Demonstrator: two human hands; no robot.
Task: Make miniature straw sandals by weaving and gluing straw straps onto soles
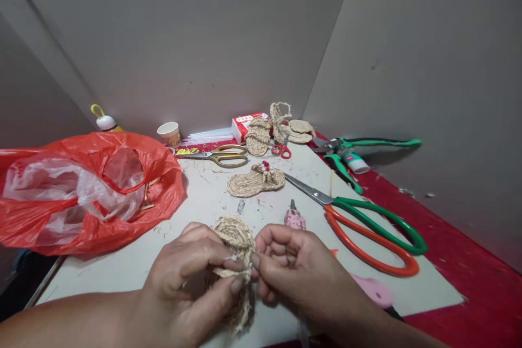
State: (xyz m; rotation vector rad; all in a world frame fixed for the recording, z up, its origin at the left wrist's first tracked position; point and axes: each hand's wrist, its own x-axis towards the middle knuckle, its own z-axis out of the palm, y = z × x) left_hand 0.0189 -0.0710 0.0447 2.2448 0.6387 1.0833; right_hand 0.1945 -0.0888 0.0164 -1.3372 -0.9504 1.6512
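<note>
The left hand (190, 266) is pinching a straw strand (222, 272) on the woven piece (233, 230); the right hand (299, 266) is pinching its right edge. The piece is running near to far between the hands, touching both. Beyond, a sandal (250, 184) is lying crosswise.

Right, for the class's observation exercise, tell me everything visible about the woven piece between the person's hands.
The woven piece is pale tan and looks like plaited straw or similar fibre. Its far end is rounded, with curved rows of cord; loose, frayed bits show at the near end. It lies lengthwise away from the person, over the pale board. The left hand pinches a strand at its middle, while the right hand meets its right edge. The hands hide much of it.
</note>
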